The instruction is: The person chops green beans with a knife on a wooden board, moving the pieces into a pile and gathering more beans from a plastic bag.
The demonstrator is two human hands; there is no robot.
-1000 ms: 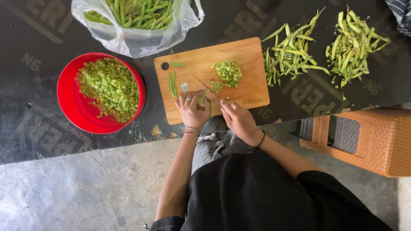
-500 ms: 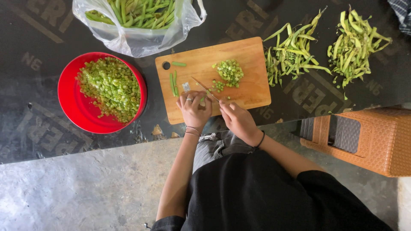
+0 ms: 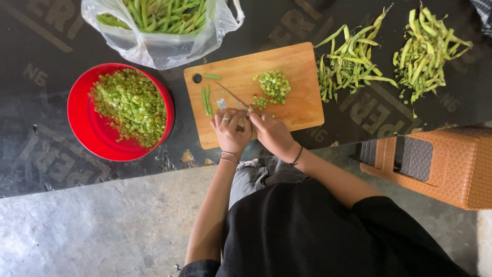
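A wooden cutting board (image 3: 294, 110) lies on a dark sheet. A heap of chopped green bean bits (image 3: 274, 84) sits on it, with whole bean pods (image 3: 206, 100) at its left. My right hand (image 3: 271, 131) grips a knife (image 3: 233, 95) whose blade points up-left over the board. Close beside it, my left hand (image 3: 230, 128), curled at the board's near edge, pinches a bean under the blade; the bean itself is mostly hidden.
A red bowl (image 3: 84, 138) of chopped beans stands left of the board. A clear plastic bag (image 3: 164, 43) of whole beans lies behind it. Two heaps of bean pods (image 3: 348, 64) (image 3: 425, 51) lie right. A brown woven stool (image 3: 446, 164) stands at right.
Both hands have stayed at the board's near edge with the knife working over the beans; the view has shifted very slightly.
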